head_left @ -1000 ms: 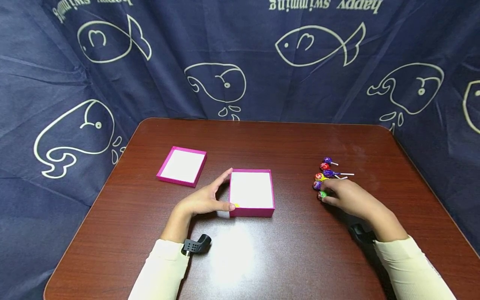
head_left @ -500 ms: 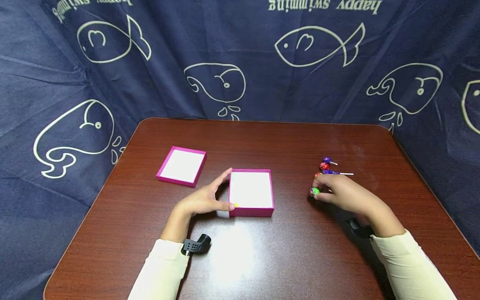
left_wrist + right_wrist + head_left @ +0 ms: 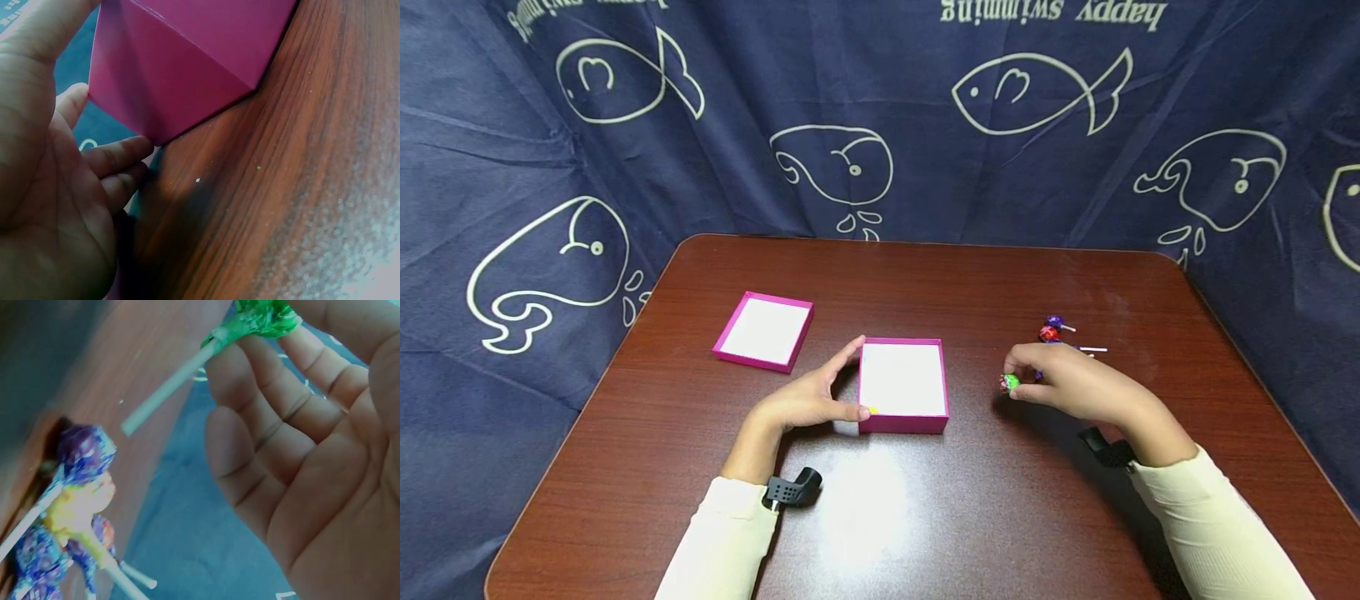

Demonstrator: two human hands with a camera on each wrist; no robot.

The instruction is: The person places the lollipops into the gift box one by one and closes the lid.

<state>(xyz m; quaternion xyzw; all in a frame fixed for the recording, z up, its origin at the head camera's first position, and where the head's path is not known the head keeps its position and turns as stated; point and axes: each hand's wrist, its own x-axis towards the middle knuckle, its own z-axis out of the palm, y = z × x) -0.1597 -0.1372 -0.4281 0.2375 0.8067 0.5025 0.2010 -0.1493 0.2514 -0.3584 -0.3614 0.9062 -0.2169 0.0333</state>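
Note:
In the head view my right hand (image 3: 1075, 382) pinches a green-wrapped lollipop (image 3: 1010, 382) between thumb and fingers, left of the other lollipops. Its white stick points back toward the pile in the right wrist view, where the green wrapper (image 3: 262, 322) shows at the top. My left hand (image 3: 811, 404) holds the open magenta box (image 3: 904, 425) by its left side, thumb at the front corner and a finger at the back corner. White lining covers the box's inside, with a small yellow spot beside the thumb. The left wrist view shows the box wall (image 3: 187, 75) against the fingertips.
Several lollipops in purple (image 3: 1055, 321), red (image 3: 1048, 333) and yellow (image 3: 69, 512) wrappers lie on the brown table (image 3: 880, 287), partly hidden by the right hand. A shallow magenta lid (image 3: 765, 332) with a white inside lies left of the box. Behind hangs a blue cloth (image 3: 925, 167).
My right hand has picked the green lollipop out of the pile and carried it left, toward the box. The left hand and the box have stayed in place.

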